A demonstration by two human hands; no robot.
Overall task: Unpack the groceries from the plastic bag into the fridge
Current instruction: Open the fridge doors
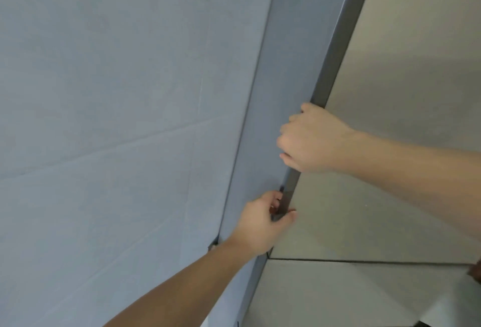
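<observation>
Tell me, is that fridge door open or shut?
Shut, it seems: the upper fridge door shows no interior, though both hands, left hand and right hand, grip its edge.

I see the wall (109, 118) filling the left of the view, with the fridge (390, 209) on the right; the fridge side panel (270, 92) stands between them. The upper door (416, 66) sits above the lower door (351, 290), a seam (364, 260) between them. My right hand (312, 139) is on the upper door's left edge, my left hand (263, 222) lower on the same edge, just above the seam
</observation>
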